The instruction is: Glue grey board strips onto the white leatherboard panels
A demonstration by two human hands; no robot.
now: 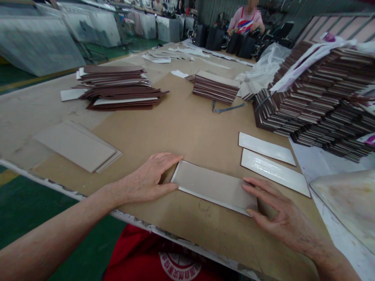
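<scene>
A beige rectangular board [212, 185] lies flat on the brown paper-covered table [181, 125] close to the near edge. My left hand [149, 177] grips its left end, thumb and fingers curled round the short edge. At the right end, my right hand [281, 212] presses the board with fingers stretched out and thumb under the corner. Two glossy white strips [271, 162] lie side by side just beyond my right hand.
A flat pile of beige boards [77, 146] lies at the left. Dark brown stacks stand at the back left [120, 88], centre [215, 86] and right [316, 93]. A person [245, 19] sits at the far end. A white sheet [348, 203] is at the right.
</scene>
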